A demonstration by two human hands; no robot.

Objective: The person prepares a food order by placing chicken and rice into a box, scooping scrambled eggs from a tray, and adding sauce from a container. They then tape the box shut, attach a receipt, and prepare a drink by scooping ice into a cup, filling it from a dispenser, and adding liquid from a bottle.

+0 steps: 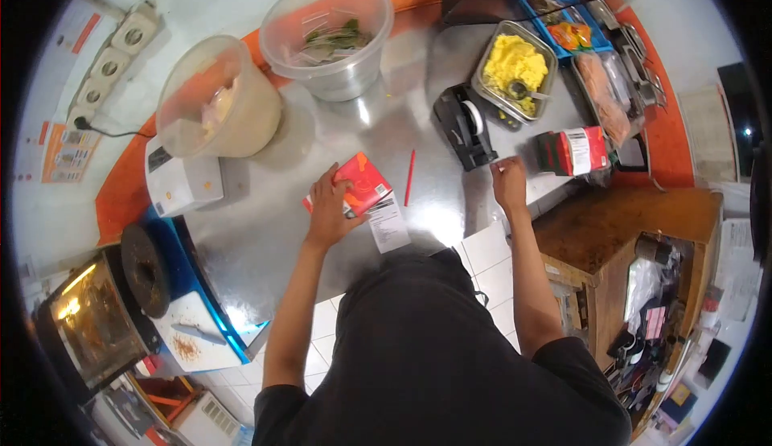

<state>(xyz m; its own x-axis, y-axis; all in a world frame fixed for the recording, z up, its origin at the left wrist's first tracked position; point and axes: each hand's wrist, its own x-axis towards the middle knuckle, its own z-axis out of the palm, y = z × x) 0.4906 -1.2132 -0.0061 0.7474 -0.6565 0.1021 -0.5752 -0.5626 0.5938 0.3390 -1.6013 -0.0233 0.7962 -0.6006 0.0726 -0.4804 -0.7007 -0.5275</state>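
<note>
My left hand (pixel 327 211) grips a small red and orange box (pixel 367 182) on the steel table, with its fingers over the left side. A white printed receipt (pixel 389 225) sticks out from under the box's near side, by my thumb. My right hand (pixel 508 182) is closed in a pinch at the cutting end of a black tape dispenser (pixel 460 131) holding a roll of tape (pixel 474 116). The strip of tape between my fingers is too small to see clearly. A red pen (pixel 410 177) lies between my hands.
Two clear plastic buckets (pixel 273 44) stand at the back left, near a white printer (pixel 182 182). Right of the dispenser are a tub of yellow food (pixel 480 76) and another red box (pixel 585 150). A knife (pixel 199 332) lies on a white board (pixel 178 315) at lower left.
</note>
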